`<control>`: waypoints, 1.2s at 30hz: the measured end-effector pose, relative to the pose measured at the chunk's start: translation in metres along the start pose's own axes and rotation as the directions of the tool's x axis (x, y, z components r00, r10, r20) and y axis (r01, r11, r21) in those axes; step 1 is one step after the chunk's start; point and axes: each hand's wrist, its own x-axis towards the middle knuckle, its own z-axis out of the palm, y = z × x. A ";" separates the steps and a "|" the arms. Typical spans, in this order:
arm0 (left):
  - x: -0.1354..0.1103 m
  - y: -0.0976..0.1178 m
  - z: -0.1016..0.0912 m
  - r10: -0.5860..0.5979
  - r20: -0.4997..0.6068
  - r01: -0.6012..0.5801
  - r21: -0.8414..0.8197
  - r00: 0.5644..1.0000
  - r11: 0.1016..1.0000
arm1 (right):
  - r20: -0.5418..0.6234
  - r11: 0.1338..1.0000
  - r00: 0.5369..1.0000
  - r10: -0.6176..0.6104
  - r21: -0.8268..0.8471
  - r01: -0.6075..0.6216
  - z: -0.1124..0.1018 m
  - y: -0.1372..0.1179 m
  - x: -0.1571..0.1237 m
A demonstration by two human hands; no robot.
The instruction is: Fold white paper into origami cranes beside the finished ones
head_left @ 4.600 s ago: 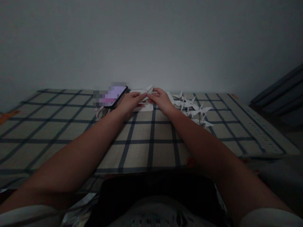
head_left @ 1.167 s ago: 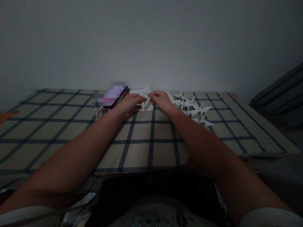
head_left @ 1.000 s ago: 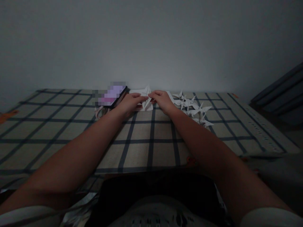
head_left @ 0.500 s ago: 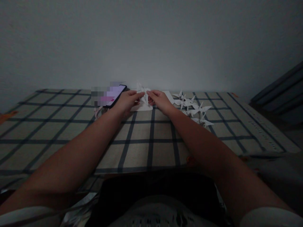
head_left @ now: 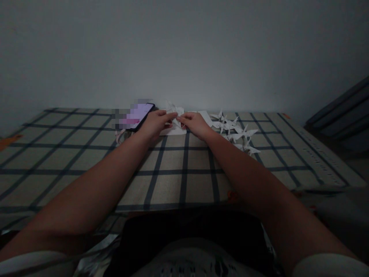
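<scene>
Both my arms reach forward over a checked cloth point(head_left: 184, 169). My left hand point(head_left: 157, 123) and my right hand point(head_left: 196, 123) meet at the far edge and pinch a small white folded paper piece point(head_left: 175, 111) between their fingertips. The piece is held just above a flat white paper sheet point(head_left: 174, 130) lying on the cloth. Both hands are closed on the folded paper.
A lit phone point(head_left: 138, 115) leans by the wall left of my hands, with a white cable point(head_left: 121, 135) beside it. Several white paper cranes point(head_left: 235, 132) lie on the cloth to the right. A plain wall rises behind. Dark furniture point(head_left: 340, 119) stands at the far right.
The folded paper has been turned and reshaped between my fingertips, going from a flat pointed form to a more upright one. My hands stayed in the same spot.
</scene>
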 end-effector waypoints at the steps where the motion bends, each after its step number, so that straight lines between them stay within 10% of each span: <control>1: 0.000 0.001 0.000 -0.010 0.000 0.010 0.016 1.000 1.000 | 0.003 1.000 1.000 -0.001 -0.014 0.001 0.000 -0.001 0.000; 36: -0.013 -0.003 0.026 0.026 -0.069 -0.049 -0.349 0.997 0.936 | -0.077 0.951 0.996 0.051 0.308 -0.025 0.007 0.001 0.004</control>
